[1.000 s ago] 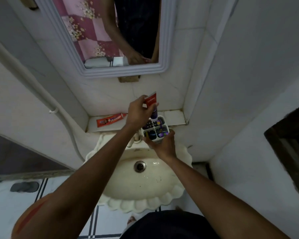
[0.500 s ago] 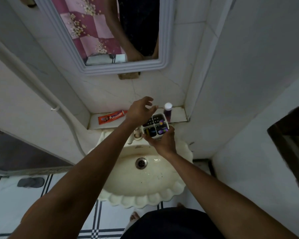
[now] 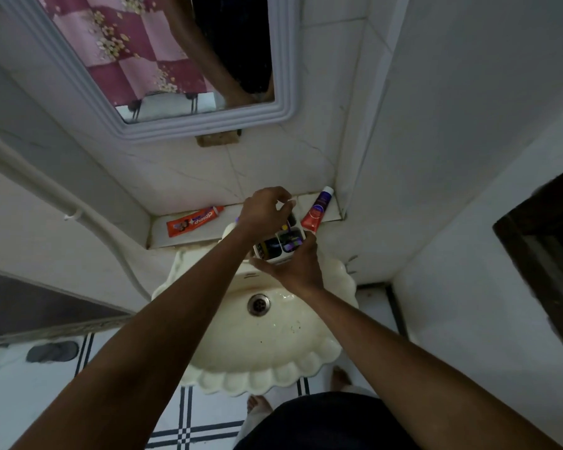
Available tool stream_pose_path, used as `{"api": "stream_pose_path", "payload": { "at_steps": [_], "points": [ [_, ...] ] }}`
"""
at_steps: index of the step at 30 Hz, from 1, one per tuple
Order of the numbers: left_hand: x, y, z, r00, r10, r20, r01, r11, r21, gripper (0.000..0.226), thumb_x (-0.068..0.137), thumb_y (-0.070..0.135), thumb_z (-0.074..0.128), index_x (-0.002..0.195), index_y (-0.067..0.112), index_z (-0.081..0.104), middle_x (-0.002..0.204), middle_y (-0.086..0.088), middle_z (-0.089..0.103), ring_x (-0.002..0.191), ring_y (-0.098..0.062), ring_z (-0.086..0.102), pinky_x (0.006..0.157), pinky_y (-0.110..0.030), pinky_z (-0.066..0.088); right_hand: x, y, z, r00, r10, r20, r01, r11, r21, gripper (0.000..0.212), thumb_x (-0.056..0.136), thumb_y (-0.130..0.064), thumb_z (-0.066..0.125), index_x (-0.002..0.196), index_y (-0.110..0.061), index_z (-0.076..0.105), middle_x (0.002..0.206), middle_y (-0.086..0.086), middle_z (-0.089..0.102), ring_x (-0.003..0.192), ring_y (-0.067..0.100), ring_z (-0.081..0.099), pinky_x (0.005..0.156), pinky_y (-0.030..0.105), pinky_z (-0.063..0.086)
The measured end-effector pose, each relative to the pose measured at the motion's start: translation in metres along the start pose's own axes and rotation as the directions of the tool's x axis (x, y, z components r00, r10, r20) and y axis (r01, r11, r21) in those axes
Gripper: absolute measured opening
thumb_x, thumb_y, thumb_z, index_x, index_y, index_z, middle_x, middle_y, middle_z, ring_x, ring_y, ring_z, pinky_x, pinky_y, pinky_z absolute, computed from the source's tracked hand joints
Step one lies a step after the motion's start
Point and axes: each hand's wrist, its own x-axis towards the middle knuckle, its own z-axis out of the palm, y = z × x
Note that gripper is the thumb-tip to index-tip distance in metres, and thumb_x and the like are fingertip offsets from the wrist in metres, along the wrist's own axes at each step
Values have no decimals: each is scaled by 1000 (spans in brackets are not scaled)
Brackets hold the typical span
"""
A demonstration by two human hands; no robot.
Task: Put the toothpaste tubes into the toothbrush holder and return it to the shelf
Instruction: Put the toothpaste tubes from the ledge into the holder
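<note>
Head camera view, looking down over a cream scalloped sink (image 3: 306, 362) set against a white tiled wall. Right hand (image 3: 294, 266) is wrapped around the near side of a white toothbrush holder (image 3: 278, 246), its fingers clenched on the holder and keeping it above the back edge of the sink, just in front of the shelf (image 3: 163, 235). Dark compartments divide the holder's top, with purple items showing inside; what they are is too small to tell. Left hand (image 3: 264, 206) hovers over the far side of the holder with its fingers loosely curled and released, grasping nothing. A red and purple toothpaste tube (image 3: 316, 211) with a white cap stands tilted at the holder's right edge, cap pointing up toward the wall corner; whether its lower end sits inside a compartment or just beside the holder cannot be told. An orange toothpaste tube (image 3: 194, 220) lies flat on the shelf, well to the left of the holder and apart from both hands. Above the shelf hangs a mirror (image 3: 283, 102) in a white frame. Below, the floor (image 3: 13, 384) is white tile with dark lines.
</note>
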Motion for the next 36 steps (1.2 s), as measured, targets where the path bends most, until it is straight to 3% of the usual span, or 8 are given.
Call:
{"api": "stream_pose_path", "payload": {
  "at_steps": [7, 12, 15, 21, 24, 27, 32, 36],
  "points": [
    [52, 17, 26, 982, -33, 184, 30, 999, 14, 24, 99, 34, 68, 106, 12, 77, 108, -7, 78, 99, -27, 72, 87, -41, 60, -8, 2, 2, 991, -29, -134, 13, 993, -120, 144, 54, -83, 95, 168, -25, 27, 159, 2, 54, 141, 23, 59, 106, 48, 61],
    [104, 32, 63, 848, -201, 491, 108, 971, 211, 52, 89, 38, 78, 131, 9, 63, 126, -11, 68, 107, -28, 66, 91, -40, 58, -11, 4, -2, 986, -32, -163, 11, 992, -128, 140, 57, -79, 96, 168, -23, 31, 153, -1, 56, 134, 17, 61, 94, 26, 56],
    [119, 34, 87, 807, -246, 538, 112, 956, 270, 66, 85, 41, 83, 136, 7, 57, 122, -13, 70, 100, -29, 69, 87, -39, 60, -8, 5, -4, 989, -27, -143, 6, 990, -141, 135, 59, -73, 99, 166, -22, 33, 149, -2, 58, 133, 16, 62, 94, 27, 57],
    [137, 21, 98, 737, -265, 622, 135, 959, 249, 52, 84, 40, 85, 117, 8, 62, 98, -9, 70, 83, -26, 68, 77, -37, 60, -5, 8, -9, 992, 1, -124, -19, 988, -152, 129, 60, -82, 91, 160, -22, 37, 145, -3, 58, 130, 15, 62, 94, 25, 55],
    [144, 12, 79, 765, -229, 601, 144, 972, 187, 44, 91, 34, 78, 115, -3, 74, 100, -14, 76, 85, -28, 73, 70, -33, 59, -7, 10, -12, 991, 24, -135, -40, 993, -114, 131, 56, -84, 91, 159, -25, 35, 143, -5, 57, 126, 13, 61, 95, 31, 60],
    [141, 9, 55, 829, -171, 533, 164, 985, 62, 36, 94, 31, 77, 120, 6, 74, 120, -12, 73, 109, -30, 72, 76, -29, 53, -9, 9, -13, 989, 48, -141, -59, 996, -73, 128, 53, -85, 93, 155, -32, 34, 139, -10, 56, 123, 13, 65, 96, 38, 64],
    [111, 10, -1, 921, -115, 371, 186, 969, -161, 32, 92, 21, 81, 116, 9, 63, 107, -17, 72, 67, -16, 68, 46, -23, 52, -11, 8, -13, 988, 52, -145, -59, 997, -45, 134, 50, -87, 94, 156, -32, 33, 143, -8, 57, 128, 17, 64, 99, 45, 63],
    [75, 18, -60, 994, -49, 96, 58, 994, -97, 31, 86, 29, 86, 108, 13, 72, 106, -4, 70, 86, -18, 66, 67, -24, 50, -14, 5, -11, 985, 58, -161, -65, 997, -38, 139, 48, -89, 94, 159, -32, 32, 147, -8, 56, 133, 17, 62, 103, 47, 61]
  ]
}}
